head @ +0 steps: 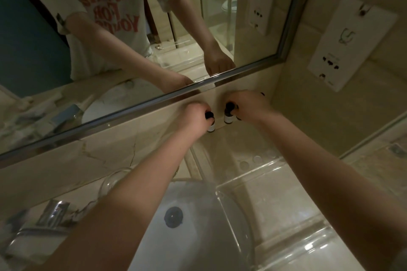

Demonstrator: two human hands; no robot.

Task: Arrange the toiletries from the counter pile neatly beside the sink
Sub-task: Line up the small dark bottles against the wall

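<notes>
With left hand [195, 116] gripping left bottle [210, 123] and right hand [250, 105] gripping right bottle [228, 114] at frame centre, stand both upright, evenly spaced.

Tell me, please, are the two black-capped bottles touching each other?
Apart: the head view shows a strip of beige wall between the left bottle and the right bottle.

Two small toiletry bottles, each with a black cap and a white label, stand upright on the desk [231, 145] beyond the far rim of the sink [209, 215]. The left bottle [210, 125], nearer the sink, is held at its cap by the left hand [196, 114]. The right bottle [227, 116], just beside it and slightly farther from the sink, is held by the right hand [248, 105].
</notes>
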